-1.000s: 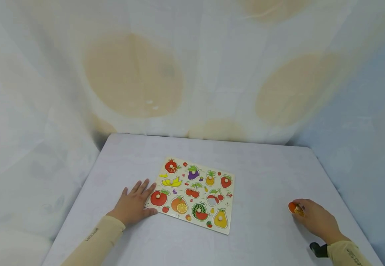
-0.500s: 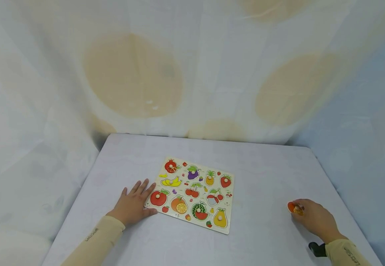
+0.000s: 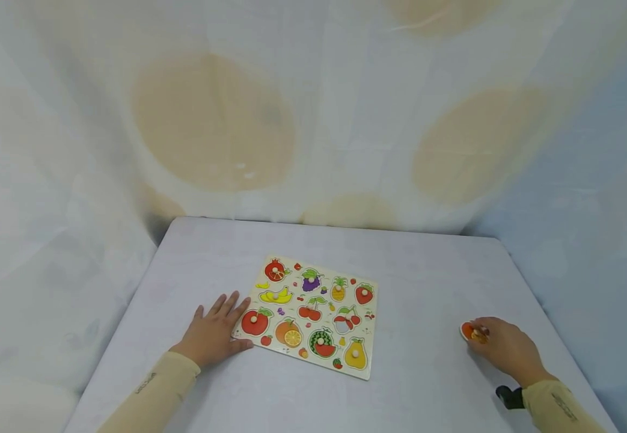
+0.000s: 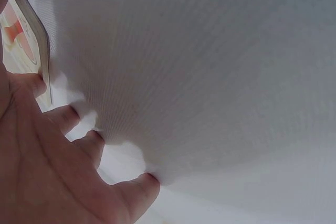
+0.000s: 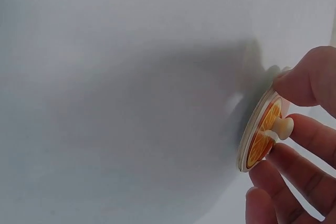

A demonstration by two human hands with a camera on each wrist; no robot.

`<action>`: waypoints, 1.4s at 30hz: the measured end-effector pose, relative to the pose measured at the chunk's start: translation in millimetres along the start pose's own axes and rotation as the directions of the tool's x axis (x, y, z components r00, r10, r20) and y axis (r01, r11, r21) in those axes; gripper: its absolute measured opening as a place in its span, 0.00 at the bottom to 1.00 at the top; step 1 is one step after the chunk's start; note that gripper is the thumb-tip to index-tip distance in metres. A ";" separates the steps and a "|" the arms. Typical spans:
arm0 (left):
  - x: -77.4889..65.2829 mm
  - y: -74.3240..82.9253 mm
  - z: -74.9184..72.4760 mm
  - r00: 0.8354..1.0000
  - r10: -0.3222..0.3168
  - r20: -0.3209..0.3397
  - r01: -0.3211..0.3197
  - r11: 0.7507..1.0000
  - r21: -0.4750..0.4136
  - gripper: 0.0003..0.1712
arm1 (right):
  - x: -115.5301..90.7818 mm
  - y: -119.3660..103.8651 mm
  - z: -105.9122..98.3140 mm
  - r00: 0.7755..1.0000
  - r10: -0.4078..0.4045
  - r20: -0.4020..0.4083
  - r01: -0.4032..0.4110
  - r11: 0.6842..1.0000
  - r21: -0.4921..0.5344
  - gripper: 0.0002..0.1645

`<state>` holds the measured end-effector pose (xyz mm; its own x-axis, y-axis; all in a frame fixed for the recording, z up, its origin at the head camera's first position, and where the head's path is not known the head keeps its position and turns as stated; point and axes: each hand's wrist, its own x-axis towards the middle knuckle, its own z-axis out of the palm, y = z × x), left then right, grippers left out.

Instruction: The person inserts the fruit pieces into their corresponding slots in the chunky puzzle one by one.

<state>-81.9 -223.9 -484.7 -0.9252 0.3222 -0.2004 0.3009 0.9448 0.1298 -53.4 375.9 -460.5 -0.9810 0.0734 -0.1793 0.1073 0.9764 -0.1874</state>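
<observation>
A fruit peg puzzle board [image 3: 287, 308] lies slightly turned on the table, left of centre. Its fruit pictures include an apple, bananas, a watermelon and a pear, many with small knobs. My left hand [image 3: 213, 329] rests with fingers spread at the board's left edge, thumb at its near corner. The left wrist view shows fingertips [image 4: 137, 192] down on the white cloth beside the board's rim. Far to the right, my right hand [image 3: 508, 349] pinches an orange puzzle piece [image 5: 264, 136] between thumb and fingers. The piece stands tilted on edge, its pale knob beside a finger.
White cloth covers the table [image 3: 421, 270]. A black strap or device [image 3: 510, 397] sits at the right wrist, by the sleeve. Pale curtains [image 3: 345, 120] with tan spots hang behind the table and along both sides.
My right hand, still pinching the orange piece, has moved slightly left. The left hand keeps its place at the board, and the whole head view has shifted a little.
</observation>
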 end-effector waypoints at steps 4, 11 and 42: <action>-0.2 -0.7 0.3 1.000 -0.001 -0.001 0.001 1.000 -0.005 0.57 | 3.1 -6.1 -1.8 0.998 -0.058 -0.038 0.058 0.998 0.019 0.29; 0.7 -1.2 1.0 1.000 -0.001 0.002 0.001 1.000 -0.008 0.57 | 11.2 -31.5 -2.9 0.986 -0.141 -0.088 0.146 0.988 0.050 0.26; 1.2 -2.7 5.4 1.000 -0.009 -0.010 0.009 1.000 0.002 0.58 | 47.1 -262.3 19.8 0.879 -0.477 -0.030 0.478 0.876 0.061 0.19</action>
<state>-82.6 -225.7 -490.6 -0.9302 0.3130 -0.1917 0.2929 0.9478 0.1262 -124.6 119.2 -438.9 -0.9179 -0.3948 -0.0394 -0.3645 0.8783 -0.3093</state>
